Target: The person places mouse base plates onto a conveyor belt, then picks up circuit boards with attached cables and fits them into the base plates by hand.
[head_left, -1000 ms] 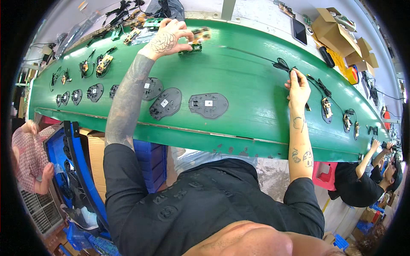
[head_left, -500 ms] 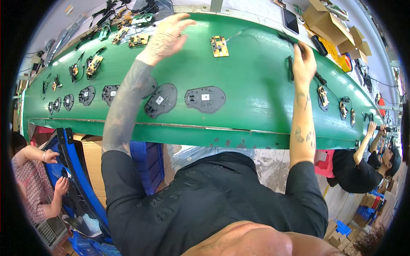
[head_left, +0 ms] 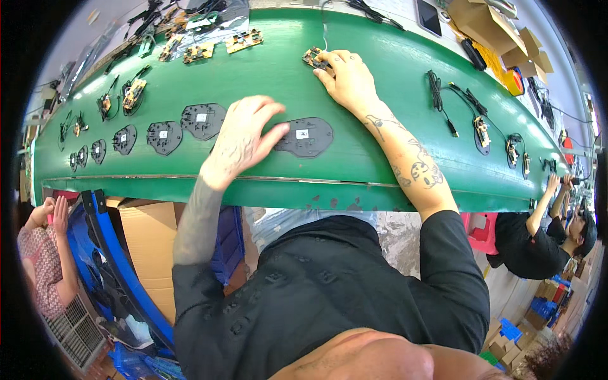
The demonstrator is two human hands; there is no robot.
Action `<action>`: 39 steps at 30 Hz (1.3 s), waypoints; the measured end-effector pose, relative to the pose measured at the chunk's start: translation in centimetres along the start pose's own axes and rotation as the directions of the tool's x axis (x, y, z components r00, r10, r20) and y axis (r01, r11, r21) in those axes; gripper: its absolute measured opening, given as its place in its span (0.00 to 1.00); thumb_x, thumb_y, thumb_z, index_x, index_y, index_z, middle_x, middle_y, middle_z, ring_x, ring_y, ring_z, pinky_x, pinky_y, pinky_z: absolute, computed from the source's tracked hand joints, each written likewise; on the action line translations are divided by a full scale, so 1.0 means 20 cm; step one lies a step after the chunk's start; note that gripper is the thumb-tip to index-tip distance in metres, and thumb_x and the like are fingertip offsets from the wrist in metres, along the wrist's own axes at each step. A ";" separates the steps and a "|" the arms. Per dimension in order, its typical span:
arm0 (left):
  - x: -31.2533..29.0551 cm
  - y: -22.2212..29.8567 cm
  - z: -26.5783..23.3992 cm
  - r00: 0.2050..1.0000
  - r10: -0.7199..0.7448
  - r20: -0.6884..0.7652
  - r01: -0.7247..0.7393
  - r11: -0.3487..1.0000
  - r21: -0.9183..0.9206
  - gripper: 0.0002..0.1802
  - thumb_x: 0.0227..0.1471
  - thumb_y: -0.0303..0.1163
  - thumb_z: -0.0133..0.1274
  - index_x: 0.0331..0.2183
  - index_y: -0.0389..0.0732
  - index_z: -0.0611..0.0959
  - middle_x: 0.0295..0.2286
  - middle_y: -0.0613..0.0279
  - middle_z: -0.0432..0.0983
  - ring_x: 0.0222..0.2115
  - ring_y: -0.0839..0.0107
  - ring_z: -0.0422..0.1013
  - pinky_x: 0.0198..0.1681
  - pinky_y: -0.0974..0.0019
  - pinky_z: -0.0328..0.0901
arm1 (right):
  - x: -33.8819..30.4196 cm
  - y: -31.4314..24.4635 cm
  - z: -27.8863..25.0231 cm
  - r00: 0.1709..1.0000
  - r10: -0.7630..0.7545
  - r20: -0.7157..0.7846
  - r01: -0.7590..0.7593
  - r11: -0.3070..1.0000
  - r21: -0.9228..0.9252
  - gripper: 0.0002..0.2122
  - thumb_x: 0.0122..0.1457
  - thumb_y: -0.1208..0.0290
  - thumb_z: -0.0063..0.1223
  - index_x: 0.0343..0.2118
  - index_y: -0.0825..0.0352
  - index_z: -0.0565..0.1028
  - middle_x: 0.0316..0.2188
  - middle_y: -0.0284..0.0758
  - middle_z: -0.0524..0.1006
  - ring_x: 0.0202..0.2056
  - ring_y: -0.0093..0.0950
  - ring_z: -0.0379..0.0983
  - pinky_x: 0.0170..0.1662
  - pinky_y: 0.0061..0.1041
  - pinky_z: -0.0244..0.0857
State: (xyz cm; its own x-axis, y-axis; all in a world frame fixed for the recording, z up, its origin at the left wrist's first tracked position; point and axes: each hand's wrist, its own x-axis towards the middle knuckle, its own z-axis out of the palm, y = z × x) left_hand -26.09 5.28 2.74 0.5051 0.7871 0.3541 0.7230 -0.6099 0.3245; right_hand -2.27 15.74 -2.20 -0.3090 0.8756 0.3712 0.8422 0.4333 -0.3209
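My right hand (head_left: 351, 81) is closed on a small yellow circuit board (head_left: 313, 58) on the green work surface, fingertips at its right side. A thin pale wire runs up from the board toward the far edge. My left hand (head_left: 244, 136) is open, with thumb and fingers apart, over the left end of a black rounded plastic plate (head_left: 310, 137); whether it touches the plate I cannot tell. Part of another plate is hidden under that hand. Left of it lie more black plates, such as one plate (head_left: 202, 120) with a white label.
Several loose circuit boards (head_left: 199, 52) lie at the far left beside tangled cables. At right are a coiled black cable (head_left: 435, 92) and boards on plates (head_left: 482, 133). A phone (head_left: 429, 18) and cardboard boxes (head_left: 487, 28) stand beyond. Co-workers sit at both sides.
My left hand has come back from the far boards to the near plates. My right hand has moved left from a black cable to the board. Another board now lies at the far left.
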 end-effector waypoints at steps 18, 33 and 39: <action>0.12 0.30 0.19 0.920 -0.068 -0.385 0.000 0.985 -0.173 0.42 0.40 0.41 0.70 0.55 0.39 0.70 0.49 0.49 0.69 0.52 0.50 0.65 0.54 0.51 0.62 | -0.15 -0.06 -0.85 0.973 -0.165 0.163 -0.034 0.594 0.804 0.11 0.65 0.76 0.50 0.50 0.72 0.73 0.36 0.32 0.78 0.36 0.21 0.74 0.41 0.22 0.71; 0.17 0.04 0.13 0.995 0.046 -0.084 -0.057 0.989 -0.138 0.08 0.55 0.31 0.59 0.34 0.37 0.81 0.28 0.58 0.76 0.26 0.66 0.74 0.29 0.67 0.69 | -0.39 0.27 -0.24 0.801 0.129 0.585 -0.599 0.211 0.773 0.16 0.69 0.60 0.46 0.49 0.67 0.74 0.37 0.26 0.75 0.34 0.15 0.68 0.36 0.17 0.65; 0.05 0.22 0.18 0.940 -0.321 0.117 0.340 0.845 -0.413 0.08 0.54 0.31 0.60 0.32 0.36 0.80 0.27 0.59 0.74 0.26 0.69 0.73 0.32 0.68 0.69 | -0.38 0.21 -0.30 0.784 0.131 0.607 -0.619 0.248 0.746 0.17 0.70 0.58 0.44 0.51 0.66 0.74 0.35 0.25 0.74 0.33 0.14 0.66 0.36 0.15 0.63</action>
State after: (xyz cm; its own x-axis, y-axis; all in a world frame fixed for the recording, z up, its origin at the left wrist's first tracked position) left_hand -20.76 3.61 1.42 0.2977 0.9463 0.1263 0.5882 -0.2860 0.7565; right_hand 6.24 9.68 -1.18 -0.3999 0.8728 -0.2798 0.0703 -0.2752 -0.9588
